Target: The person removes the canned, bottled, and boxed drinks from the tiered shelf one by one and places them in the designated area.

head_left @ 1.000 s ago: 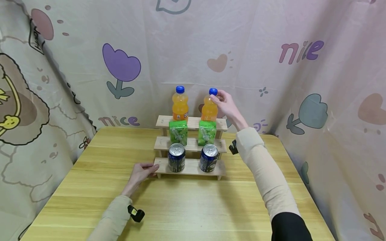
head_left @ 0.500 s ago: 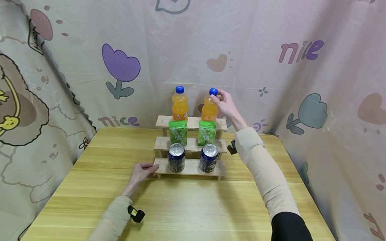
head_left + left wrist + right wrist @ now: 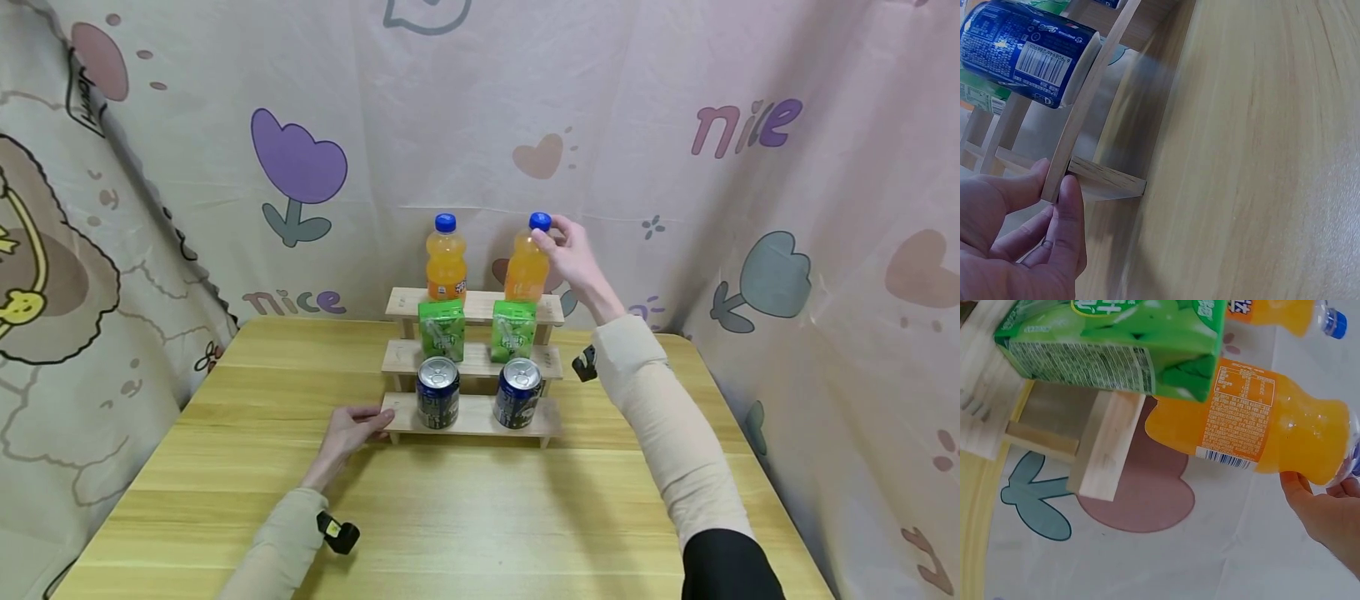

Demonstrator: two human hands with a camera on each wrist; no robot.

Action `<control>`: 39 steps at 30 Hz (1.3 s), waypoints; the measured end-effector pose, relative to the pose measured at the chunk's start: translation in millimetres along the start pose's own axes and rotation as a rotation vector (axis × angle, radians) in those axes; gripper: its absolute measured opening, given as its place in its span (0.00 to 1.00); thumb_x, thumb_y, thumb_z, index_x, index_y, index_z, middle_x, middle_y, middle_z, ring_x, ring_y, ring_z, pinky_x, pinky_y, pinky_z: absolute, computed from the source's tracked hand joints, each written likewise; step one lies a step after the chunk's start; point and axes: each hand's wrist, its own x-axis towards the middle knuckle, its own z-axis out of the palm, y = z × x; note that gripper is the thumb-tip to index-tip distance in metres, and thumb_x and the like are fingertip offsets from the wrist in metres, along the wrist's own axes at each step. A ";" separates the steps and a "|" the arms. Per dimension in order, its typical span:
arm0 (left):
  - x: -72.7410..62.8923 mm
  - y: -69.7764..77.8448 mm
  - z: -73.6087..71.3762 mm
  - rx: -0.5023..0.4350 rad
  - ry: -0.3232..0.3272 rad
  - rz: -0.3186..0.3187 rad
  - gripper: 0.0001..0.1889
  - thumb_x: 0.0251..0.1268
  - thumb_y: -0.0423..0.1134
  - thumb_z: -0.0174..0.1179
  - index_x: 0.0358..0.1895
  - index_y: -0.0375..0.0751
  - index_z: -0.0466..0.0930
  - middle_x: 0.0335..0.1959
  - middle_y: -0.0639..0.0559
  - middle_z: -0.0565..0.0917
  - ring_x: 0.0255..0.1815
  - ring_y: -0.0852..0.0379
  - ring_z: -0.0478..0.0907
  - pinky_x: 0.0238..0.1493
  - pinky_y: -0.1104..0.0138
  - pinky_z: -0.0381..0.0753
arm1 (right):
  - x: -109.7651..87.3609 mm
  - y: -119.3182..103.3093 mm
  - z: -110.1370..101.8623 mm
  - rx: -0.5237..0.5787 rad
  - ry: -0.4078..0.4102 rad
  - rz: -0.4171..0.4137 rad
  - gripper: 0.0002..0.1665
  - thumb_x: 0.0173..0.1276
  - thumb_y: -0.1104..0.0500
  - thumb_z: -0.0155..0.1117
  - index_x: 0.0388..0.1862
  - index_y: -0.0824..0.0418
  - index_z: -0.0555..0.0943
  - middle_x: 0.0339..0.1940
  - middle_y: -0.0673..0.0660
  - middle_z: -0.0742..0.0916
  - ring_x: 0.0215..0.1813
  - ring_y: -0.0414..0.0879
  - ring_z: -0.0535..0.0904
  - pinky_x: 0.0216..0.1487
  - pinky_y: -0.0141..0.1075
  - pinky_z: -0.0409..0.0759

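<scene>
Right hand: fingers grasping the neck of a blue-capped, clear plastic bottle of orange drink, tilted, at top shelf's right end; base contact unclear. Left hand: thumb and fingers pinching bottom shelf's left end. Pale wooden three-tier stand toward desk's back edge.

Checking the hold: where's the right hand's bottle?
In the head view, the held bottle is right of centre, right of the other bottle, behind the right green carton.
</scene>
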 end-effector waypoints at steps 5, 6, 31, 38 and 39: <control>0.8 -0.4 0.2 0.004 0.001 0.007 0.23 0.69 0.35 0.65 0.58 0.17 0.75 0.42 0.41 0.88 0.29 0.64 0.85 0.38 0.73 0.89 | -2.5 -3.1 -10.8 0.005 0.023 -0.007 0.25 0.80 0.60 0.52 0.70 0.71 0.68 0.70 0.71 0.73 0.71 0.64 0.73 0.78 0.53 0.70; 0.8 -0.4 0.3 0.005 0.000 0.008 0.23 0.69 0.35 0.65 0.58 0.17 0.75 0.42 0.41 0.88 0.29 0.64 0.85 0.38 0.73 0.89 | -3.1 -3.5 -13.3 0.003 0.027 -0.003 0.25 0.80 0.59 0.52 0.70 0.70 0.68 0.70 0.70 0.73 0.71 0.64 0.73 0.79 0.54 0.69; -1.4 1.1 0.5 -0.005 -0.001 0.007 0.23 0.68 0.35 0.66 0.57 0.18 0.76 0.38 0.46 0.88 0.30 0.62 0.86 0.38 0.71 0.90 | -35.2 23.9 -98.9 -0.142 0.121 0.073 0.30 0.80 0.52 0.52 0.73 0.67 0.65 0.74 0.68 0.69 0.77 0.62 0.66 0.84 0.57 0.57; -1.9 0.3 0.9 -0.013 0.003 0.010 0.22 0.68 0.34 0.66 0.56 0.17 0.76 0.38 0.46 0.88 0.30 0.61 0.86 0.40 0.68 0.91 | -47.4 45.0 -114.6 -0.196 0.128 0.103 0.32 0.80 0.49 0.51 0.75 0.66 0.64 0.75 0.69 0.69 0.78 0.64 0.65 0.83 0.60 0.57; -1.7 0.0 0.7 -0.014 0.001 0.012 0.22 0.68 0.34 0.66 0.56 0.17 0.76 0.38 0.46 0.88 0.30 0.61 0.86 0.40 0.68 0.91 | -49.1 47.7 -116.1 -0.205 0.130 0.108 0.32 0.80 0.48 0.51 0.74 0.66 0.64 0.75 0.69 0.70 0.77 0.63 0.66 0.83 0.59 0.57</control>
